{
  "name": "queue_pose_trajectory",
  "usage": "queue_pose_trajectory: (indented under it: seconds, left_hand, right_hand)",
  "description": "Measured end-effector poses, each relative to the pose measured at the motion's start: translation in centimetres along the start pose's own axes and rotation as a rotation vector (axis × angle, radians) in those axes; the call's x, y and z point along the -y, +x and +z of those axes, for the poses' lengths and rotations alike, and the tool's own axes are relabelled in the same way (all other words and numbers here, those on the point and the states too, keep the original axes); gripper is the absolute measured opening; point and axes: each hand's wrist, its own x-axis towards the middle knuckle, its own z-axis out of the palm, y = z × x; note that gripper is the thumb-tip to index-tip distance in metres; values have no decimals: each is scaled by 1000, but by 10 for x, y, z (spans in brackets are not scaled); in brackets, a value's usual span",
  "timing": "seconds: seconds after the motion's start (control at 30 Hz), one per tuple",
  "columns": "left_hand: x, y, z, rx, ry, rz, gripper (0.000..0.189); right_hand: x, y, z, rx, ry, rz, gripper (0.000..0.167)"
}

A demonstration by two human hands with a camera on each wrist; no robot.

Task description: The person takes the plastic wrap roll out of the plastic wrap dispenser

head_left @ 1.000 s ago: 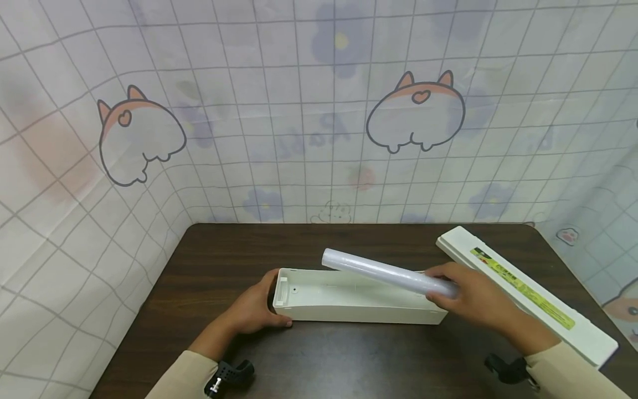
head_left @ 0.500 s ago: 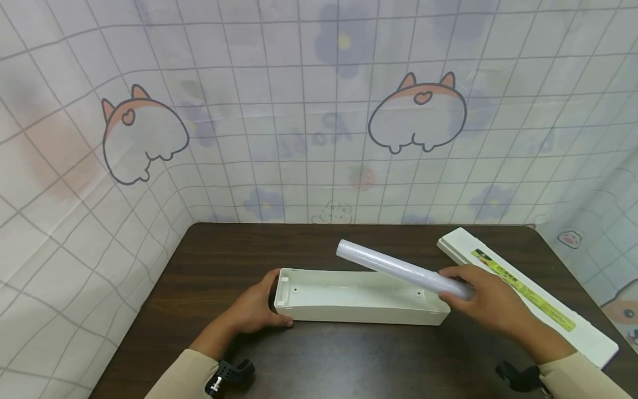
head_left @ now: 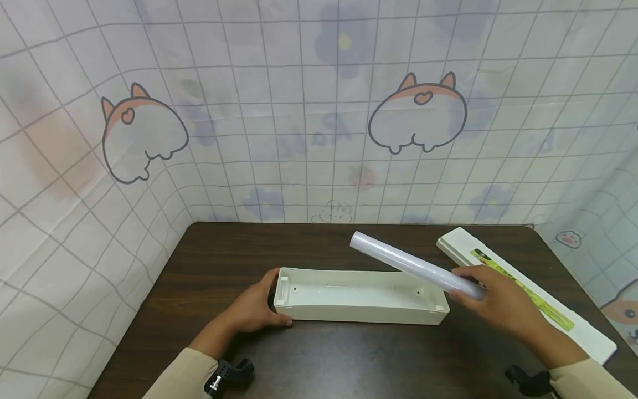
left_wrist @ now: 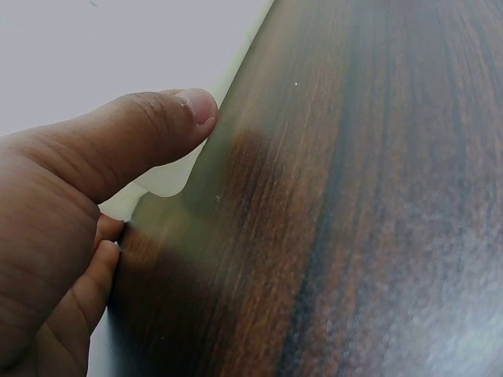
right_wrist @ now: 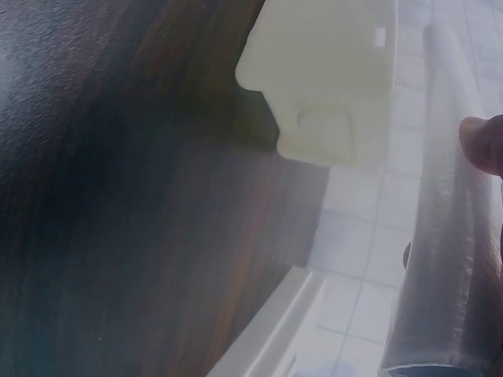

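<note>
An open white box (head_left: 349,313), long and narrow, sits on the table with its hollow facing up. My left hand (head_left: 255,306) grips its left end, thumb along the front wall; the left wrist view shows that thumb (left_wrist: 169,129) pressed on the white plastic. In my right hand (head_left: 500,302) is a roll of clear film (head_left: 408,263), pinched near its right end. The roll slants up to the left, raised above the box's right half. In the right wrist view the roll (right_wrist: 448,236) stands beside the box's end (right_wrist: 322,86), apart from it.
A long white lid (head_left: 583,332) with a yellow-green label lies slanted at the right of the dark wooden table (head_left: 359,360), partly behind my right forearm. A patterned cloth (head_left: 319,183) hangs behind the table and at both sides.
My right hand has moved to the right with the roll, whose left end has risen and swung right, showing more of the box's inside. The left hand stays on the box.
</note>
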Motion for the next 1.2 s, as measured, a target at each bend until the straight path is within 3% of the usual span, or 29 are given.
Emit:
queue_pose_trajectory:
  seconds: [0.5,0.87,1.2]
  left_hand:
    - [2,1,0,7,-5,-2,122]
    - [2,1,0,6,3,-5,122]
    - [3,1,0,0,-4,7,122]
  right_hand:
    - [-12,-13,-1,-59,-11,36,46]
    - [-22,-22,-2,-42,-4,116,45]
    - [-30,-26,-1,-43,-4,136,44]
